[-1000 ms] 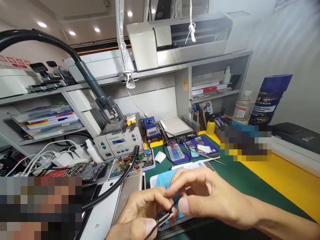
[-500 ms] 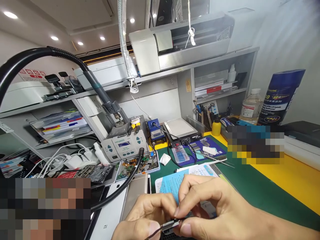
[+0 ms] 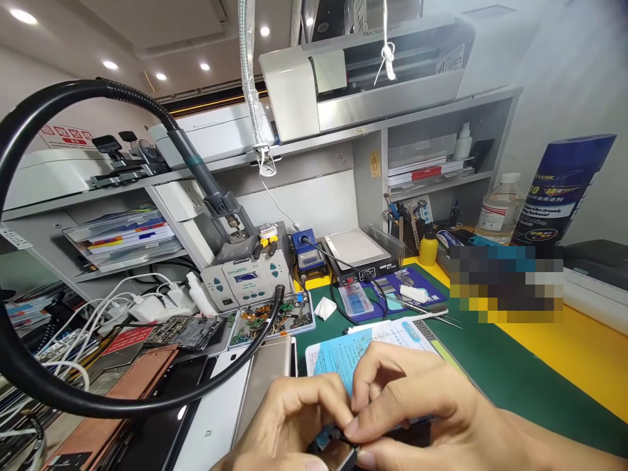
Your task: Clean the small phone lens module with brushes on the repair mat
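Note:
At the bottom centre, my left hand (image 3: 289, 422) and my right hand (image 3: 417, 405) meet around a small dark-edged rectangular piece (image 3: 336, 454) with a shiny brownish flat face. Its exact kind I cannot make out. My left fingers are bent around its left side, with the thumb low at the picture's edge. The thumb and forefinger of my right hand pinch its upper right corner. Fingers cover much of it, and its lower part is cut off by the frame. Behind the hands lies a blue-and-white printed sheet (image 3: 338, 356) on the green mat (image 3: 495, 353).
To the left lie a white phone back (image 3: 216, 412), a black hose (image 3: 147, 409) and a tray of small parts (image 3: 238, 337). Further back stand a hot-air station (image 3: 248, 278) and a heating plate (image 3: 360, 252). Tweezers (image 3: 432, 313) and a yellow bottle (image 3: 428, 252) are at the right.
The piece has turned: a thin edge with a dark wire-like strand showed before, and now its flat brownish face shows. My left thumb has dropped lower. The view has shifted slightly.

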A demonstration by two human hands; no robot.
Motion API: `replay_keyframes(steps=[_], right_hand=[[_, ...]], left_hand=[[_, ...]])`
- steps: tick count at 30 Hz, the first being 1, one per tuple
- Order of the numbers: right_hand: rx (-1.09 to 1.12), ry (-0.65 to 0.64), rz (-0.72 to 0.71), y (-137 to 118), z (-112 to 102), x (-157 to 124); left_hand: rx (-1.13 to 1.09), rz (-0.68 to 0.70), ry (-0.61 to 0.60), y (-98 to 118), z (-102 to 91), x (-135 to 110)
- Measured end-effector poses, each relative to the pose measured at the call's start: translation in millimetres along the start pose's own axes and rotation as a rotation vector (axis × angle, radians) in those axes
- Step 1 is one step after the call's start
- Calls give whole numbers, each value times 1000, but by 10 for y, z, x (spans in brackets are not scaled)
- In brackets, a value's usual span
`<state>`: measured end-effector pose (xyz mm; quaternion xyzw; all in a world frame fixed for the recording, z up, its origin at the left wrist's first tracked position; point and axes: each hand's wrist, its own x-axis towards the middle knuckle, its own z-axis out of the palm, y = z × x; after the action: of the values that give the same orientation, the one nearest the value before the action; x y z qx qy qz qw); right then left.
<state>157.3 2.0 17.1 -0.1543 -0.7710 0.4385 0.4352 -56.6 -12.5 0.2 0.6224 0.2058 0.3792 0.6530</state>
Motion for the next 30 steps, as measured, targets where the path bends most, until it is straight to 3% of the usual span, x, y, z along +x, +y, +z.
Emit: replay_keyframes(steps=[7, 16, 23, 30], right_hand=[[-53, 24, -136, 91, 28, -62], [-44, 101, -116, 62, 59, -68], [-77, 138, -198, 57, 103, -63], [-161, 76, -251, 92, 67, -83]], left_hand=[[2, -25, 107, 139, 109, -40], [-101, -75, 92, 85, 117, -40], [287, -45, 134, 68, 80, -30], [296, 0, 88, 74, 87, -5]])
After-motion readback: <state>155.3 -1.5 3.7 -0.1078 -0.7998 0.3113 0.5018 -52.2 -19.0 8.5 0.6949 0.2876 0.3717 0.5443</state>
